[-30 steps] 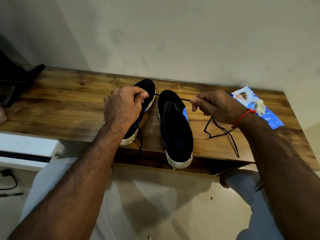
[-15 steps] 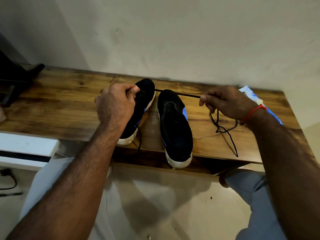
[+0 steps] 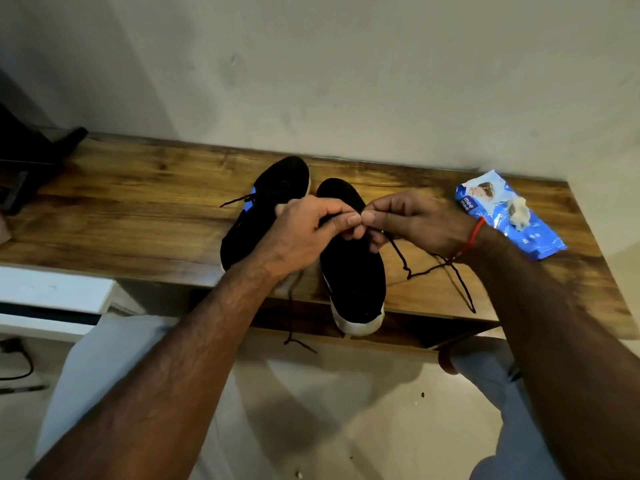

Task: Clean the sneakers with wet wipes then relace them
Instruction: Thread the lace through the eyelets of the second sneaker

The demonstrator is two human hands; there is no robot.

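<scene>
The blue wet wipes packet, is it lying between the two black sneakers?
No, the blue wet wipes packet lies on the wooden table right of both black sneakers.

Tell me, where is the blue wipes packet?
The blue wipes packet lies at the wooden table's far right end, near the wall, just beyond the right hand.

Sneakers: two, black with white soles, the left one (image 3: 263, 216) and the right one (image 3: 353, 268), side by side on the tabletop (image 3: 138, 209).
Laces: two black (one (image 3: 429, 268) trailing to the right of the pair, one (image 3: 292, 317) hanging over the front edge).
Wipes packet (image 3: 509, 216): one, blue.
Crumpled wipe (image 3: 517, 213): one, on the packet.
Hands: two, left (image 3: 304, 233) and right (image 3: 415, 220).
Red wrist thread (image 3: 472, 235): one.
</scene>
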